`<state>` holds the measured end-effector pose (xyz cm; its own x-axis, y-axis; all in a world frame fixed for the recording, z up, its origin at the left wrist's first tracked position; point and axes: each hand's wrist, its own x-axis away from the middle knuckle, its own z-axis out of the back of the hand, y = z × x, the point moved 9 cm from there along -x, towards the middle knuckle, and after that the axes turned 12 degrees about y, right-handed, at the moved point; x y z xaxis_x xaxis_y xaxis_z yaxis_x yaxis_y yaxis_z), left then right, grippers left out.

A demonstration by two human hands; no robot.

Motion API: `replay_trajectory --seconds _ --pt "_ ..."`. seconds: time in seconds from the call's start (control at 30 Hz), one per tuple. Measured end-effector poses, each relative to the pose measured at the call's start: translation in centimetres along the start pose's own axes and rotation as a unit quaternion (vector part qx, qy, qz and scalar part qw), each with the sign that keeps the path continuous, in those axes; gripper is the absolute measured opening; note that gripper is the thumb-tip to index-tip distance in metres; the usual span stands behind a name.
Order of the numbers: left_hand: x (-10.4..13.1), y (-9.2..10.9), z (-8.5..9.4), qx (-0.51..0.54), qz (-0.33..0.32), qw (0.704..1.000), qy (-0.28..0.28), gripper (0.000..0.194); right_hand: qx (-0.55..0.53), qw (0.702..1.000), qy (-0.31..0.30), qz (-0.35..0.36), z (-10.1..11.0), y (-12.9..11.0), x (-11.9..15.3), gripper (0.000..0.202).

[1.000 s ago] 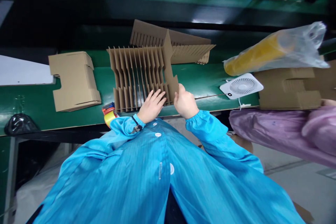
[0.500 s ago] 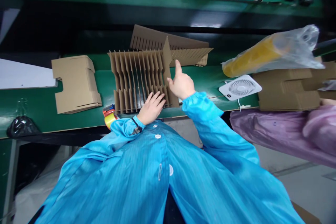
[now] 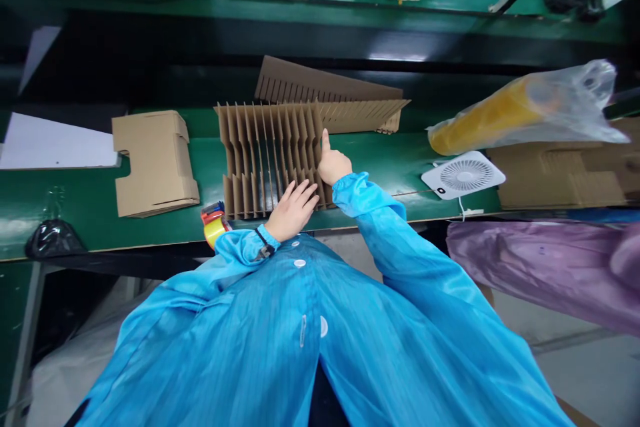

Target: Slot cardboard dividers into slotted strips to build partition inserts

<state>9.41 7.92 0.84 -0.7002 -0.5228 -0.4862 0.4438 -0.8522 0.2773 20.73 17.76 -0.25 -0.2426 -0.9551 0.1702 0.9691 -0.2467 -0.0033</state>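
A slotted cardboard divider rack (image 3: 270, 153) with several upright panels stands on the green bench. My left hand (image 3: 293, 210) lies with spread fingers on the front right part of the rack. At the rack's right side is my right hand (image 3: 334, 165), index finger stretched forward along the last panel, the other fingers curled. Whether the right hand pinches that panel is hidden. Slotted cardboard strips (image 3: 355, 115) lie behind and to the right of the rack.
Folded cardboard (image 3: 153, 163) and a tape dispenser (image 3: 215, 225) are on the left. On the right are a white fan (image 3: 465, 175), a bagged yellow roll (image 3: 500, 117), more cardboard (image 3: 555, 177) and a person's purple sleeve (image 3: 540, 260).
My right hand has moved left against the rack's right side. The rightmost panel, which stuck up and stood apart, now sits lower and in line with the others. The view has shifted slightly.
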Motion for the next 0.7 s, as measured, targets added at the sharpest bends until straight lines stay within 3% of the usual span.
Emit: replay_trajectory --seconds 0.1,0.23,0.5,0.6,0.67,0.7 --pt "-0.1 0.1 0.1 -0.004 -0.004 1.0 -0.001 0.032 -0.043 0.999 0.001 0.011 -0.6 0.3 -0.2 0.074" --pt "-0.1 0.0 0.2 -0.001 -0.005 1.0 -0.001 0.031 -0.091 0.994 0.032 0.04 0.2 0.7 -0.9 0.066" --pt "-0.3 0.4 0.3 0.031 0.022 0.999 -0.02 0.032 -0.103 0.991 0.04 0.07 -0.2 0.3 -1.0 0.064" --pt "-0.8 -0.2 2.9 0.042 0.016 0.999 0.012 0.034 -0.093 0.993 0.043 0.061 -0.1 0.5 -1.0 0.061" --pt "-0.5 -3.0 6.0 0.025 0.046 0.996 0.066 0.034 -0.086 0.994 0.044 0.05 0.0 0.6 -1.0 0.061" --pt "0.2 -5.4 7.8 0.007 0.08 0.992 0.099 0.033 -0.083 0.995 0.043 0.045 0.0 0.7 -1.0 0.061"
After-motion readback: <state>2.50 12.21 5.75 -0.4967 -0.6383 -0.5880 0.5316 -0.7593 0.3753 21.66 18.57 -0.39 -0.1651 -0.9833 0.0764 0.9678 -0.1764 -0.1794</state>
